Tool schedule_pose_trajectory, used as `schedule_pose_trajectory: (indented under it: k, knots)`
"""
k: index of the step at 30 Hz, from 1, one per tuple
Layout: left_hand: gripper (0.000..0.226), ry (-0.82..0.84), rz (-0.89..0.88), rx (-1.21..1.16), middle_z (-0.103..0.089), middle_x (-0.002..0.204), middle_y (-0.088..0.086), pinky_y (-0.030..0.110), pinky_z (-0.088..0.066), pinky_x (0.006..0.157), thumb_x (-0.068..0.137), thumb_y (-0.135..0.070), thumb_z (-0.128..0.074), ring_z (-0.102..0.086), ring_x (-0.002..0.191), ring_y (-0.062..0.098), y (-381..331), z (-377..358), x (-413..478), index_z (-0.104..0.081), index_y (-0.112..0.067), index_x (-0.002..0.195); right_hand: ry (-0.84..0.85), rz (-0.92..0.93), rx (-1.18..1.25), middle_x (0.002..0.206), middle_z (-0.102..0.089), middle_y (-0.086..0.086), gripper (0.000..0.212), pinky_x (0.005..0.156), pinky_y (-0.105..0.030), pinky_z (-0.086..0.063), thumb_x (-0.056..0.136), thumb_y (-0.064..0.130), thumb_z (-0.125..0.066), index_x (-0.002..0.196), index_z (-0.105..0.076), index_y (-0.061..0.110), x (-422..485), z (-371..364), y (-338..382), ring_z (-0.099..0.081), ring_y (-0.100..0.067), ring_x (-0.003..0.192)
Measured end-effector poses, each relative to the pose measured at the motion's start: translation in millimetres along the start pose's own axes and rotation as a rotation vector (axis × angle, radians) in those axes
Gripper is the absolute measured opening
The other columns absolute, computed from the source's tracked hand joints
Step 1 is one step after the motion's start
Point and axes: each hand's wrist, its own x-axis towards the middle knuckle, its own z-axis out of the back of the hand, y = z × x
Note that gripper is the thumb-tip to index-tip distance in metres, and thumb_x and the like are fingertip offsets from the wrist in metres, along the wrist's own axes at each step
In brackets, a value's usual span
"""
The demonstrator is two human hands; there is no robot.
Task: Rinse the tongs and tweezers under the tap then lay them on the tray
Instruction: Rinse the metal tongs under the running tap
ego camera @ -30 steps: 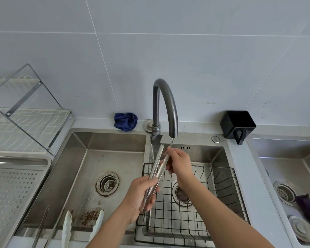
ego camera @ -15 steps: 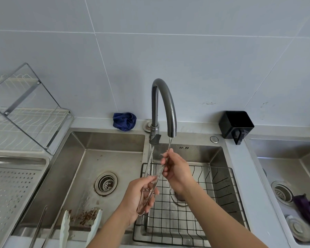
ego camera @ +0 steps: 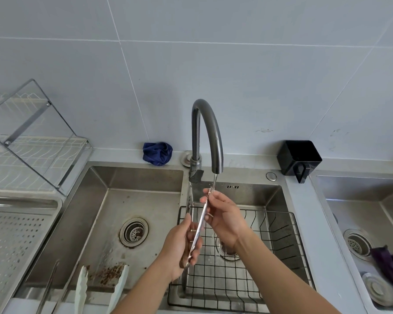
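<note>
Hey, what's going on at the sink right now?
A person is rinsing metal tongs under the running tap. The left hand grips the handle end; the right hand pinches the upper end in the stream. The white-tipped tongs and tweezers lie at the left basin's front edge, not yet on the tray.

The wall (ego camera: 236, 75) is faced with large pale grey tiles and evenly lit. A steel double sink (ego camera: 134, 177) is set into a grey table (ego camera: 304, 211). A dish rack (ego camera: 39, 150) is placed left, and a second sink (ego camera: 361, 186) right.
</note>
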Motion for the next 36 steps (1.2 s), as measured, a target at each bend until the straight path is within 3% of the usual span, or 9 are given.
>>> schedule_pose_trajectory:
  k: [6,10,14,16,21,24,28,32,36]
  knots:
    - [0.056,-0.147,-0.106,0.221,-0.058,0.051,0.01,0.026,-0.041,0.035,0.1,-0.059,-0.038,-0.05,0.035,0.022,-5.5,-15.6,14.0,-0.058,-0.007,0.098,0.036,0.105,-0.111,0.072,-0.059,-0.012,0.027,0.072,-0.04,-0.049,0.103,0.029,-0.052,0.084,-0.062,0.014,0.7,-16.6,8.7,-0.056,-0.025,0.068]
    - [0.063,-0.164,-0.092,0.22,-0.056,0.048,0.01,0.024,-0.038,0.033,0.098,-0.064,-0.042,-0.047,0.032,0.022,-7.1,-21.5,20.9,-0.059,-0.004,0.086,0.2,0.092,0.067,0.09,-0.063,-0.018,0.015,0.068,-0.038,-0.053,0.097,0.011,-0.06,0.108,-0.065,0.001,-3.2,-21.8,17.0,-0.058,-0.025,0.069]
    - [0.07,-0.077,-0.054,0.223,-0.056,0.05,0.011,0.023,-0.035,0.034,0.093,-0.073,-0.04,-0.047,0.033,0.023,-8.2,-26.2,20.7,-0.062,-0.007,0.084,0.085,0.08,0.024,0.058,-0.052,-0.009,0.056,0.047,-0.03,-0.043,0.105,0.051,-0.042,0.087,-0.068,0.005,-2.9,-21.6,20.1,-0.042,-0.018,0.046]
    - [0.071,0.01,-0.014,0.114,-0.058,0.054,0.013,0.024,-0.035,0.036,0.091,-0.076,-0.04,-0.048,0.035,0.023,-8.6,-27.3,18.7,-0.066,-0.012,0.074,0.049,0.06,-0.006,0.055,-0.049,-0.009,0.065,0.046,-0.03,-0.041,0.103,0.06,-0.037,0.081,-0.066,0.006,-3.3,-21.4,20.3,-0.041,-0.019,0.045]
    - [0.056,0.113,0.037,-0.11,-0.062,0.068,0.014,0.029,-0.041,0.044,0.096,-0.06,-0.047,-0.054,0.048,0.024,-7.7,-20.7,17.7,-0.072,-0.012,0.083,-0.05,0.125,-0.391,0.078,-0.071,-0.01,0.028,0.071,-0.039,-0.059,0.105,0.021,-0.051,0.098,-0.07,0.003,-11.9,-9.1,24.0,-0.066,-0.027,0.073]
    - [0.051,0.109,0.095,-0.096,-0.063,0.067,0.013,0.028,-0.041,0.042,0.099,-0.053,-0.047,-0.055,0.049,0.024,-3.0,-20.8,18.1,-0.069,-0.011,0.084,-0.115,0.154,-0.674,0.078,-0.074,-0.009,0.02,0.066,-0.032,-0.06,0.103,0.014,-0.057,0.095,-0.072,0.003,-18.7,3.4,31.2,-0.069,-0.024,0.072]
    - [0.051,0.111,0.127,-0.094,-0.062,0.066,0.012,0.026,-0.04,0.04,0.099,-0.054,-0.05,-0.055,0.047,0.023,-1.6,-33.8,25.1,-0.068,-0.01,0.082,-0.13,0.137,-0.655,0.082,-0.074,-0.014,0.02,0.063,-0.031,-0.058,0.103,0.012,-0.057,0.097,-0.073,0.002,-28.6,13.7,42.3,-0.069,-0.024,0.071]
    - [0.047,0.077,-0.025,-0.064,-0.062,0.061,0.011,0.028,-0.042,0.04,0.1,-0.053,-0.048,-0.055,0.045,0.023,-12.7,-49.5,34.9,-0.074,-0.02,0.078,-0.155,0.139,-0.548,0.084,-0.072,-0.015,0.023,0.067,-0.033,-0.059,0.102,0.014,-0.059,0.104,-0.07,-0.006,-27.2,16.2,52.9,-0.068,-0.025,0.073]
    - [0.034,0.061,-0.143,-0.064,-0.063,0.065,0.009,0.032,-0.046,0.05,0.1,-0.047,-0.049,-0.059,0.052,0.024,-24.3,-51.6,41.8,-0.076,-0.028,0.101,-0.171,0.162,-0.609,0.089,-0.078,-0.009,0.015,0.068,-0.028,-0.058,0.1,0.013,-0.063,0.103,-0.072,0.001,-22.1,15.6,57.1,-0.069,-0.02,0.075]
